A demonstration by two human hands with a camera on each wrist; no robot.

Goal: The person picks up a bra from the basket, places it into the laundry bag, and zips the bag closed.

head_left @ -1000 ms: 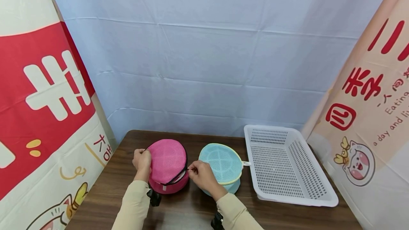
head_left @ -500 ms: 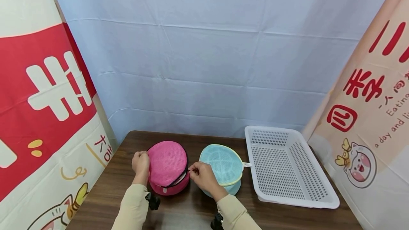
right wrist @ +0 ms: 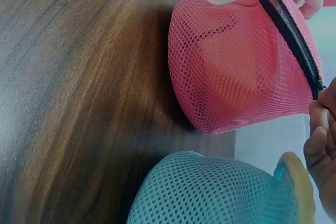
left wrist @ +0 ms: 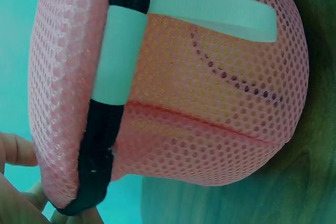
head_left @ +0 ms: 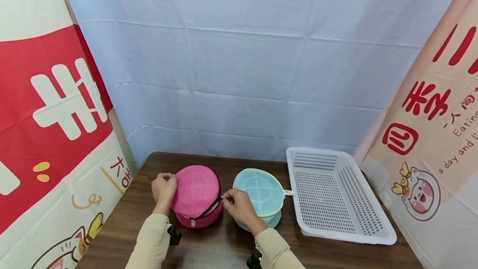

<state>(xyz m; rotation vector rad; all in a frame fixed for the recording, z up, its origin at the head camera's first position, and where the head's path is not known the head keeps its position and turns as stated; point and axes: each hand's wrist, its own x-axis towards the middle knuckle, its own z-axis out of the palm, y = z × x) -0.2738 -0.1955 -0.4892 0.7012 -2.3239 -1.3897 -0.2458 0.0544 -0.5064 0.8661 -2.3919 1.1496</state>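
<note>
A round pink mesh laundry bag [head_left: 196, 191] stands on the table, its flat top rimmed by a black zipper [right wrist: 287, 30]. A gap shows along the zipper at the front right. My left hand [head_left: 164, 188] holds the left edge of the bag's rim between thumb and fingers, also seen in the left wrist view. My right hand [head_left: 239, 206] pinches the zipper's end at the right side of the rim; its pull is hidden by the fingers. Through the mesh an orange shape shows inside, its kind unclear. Near the right hand stands a light blue mesh laundry bag [head_left: 258, 190] with yellow trim.
A white perforated plastic basket [head_left: 328, 194] sits at the right of the dark wooden table [head_left: 216, 246]. A white tab [head_left: 288, 192] on the blue bag reaches towards the basket's rim. Cloth curtains [head_left: 239, 74] enclose the back and both sides.
My left hand has shifted slightly left and its grip on the rim has changed. The right hand stays at the zipper with barely any movement. The gap at the front looks a little narrower.
</note>
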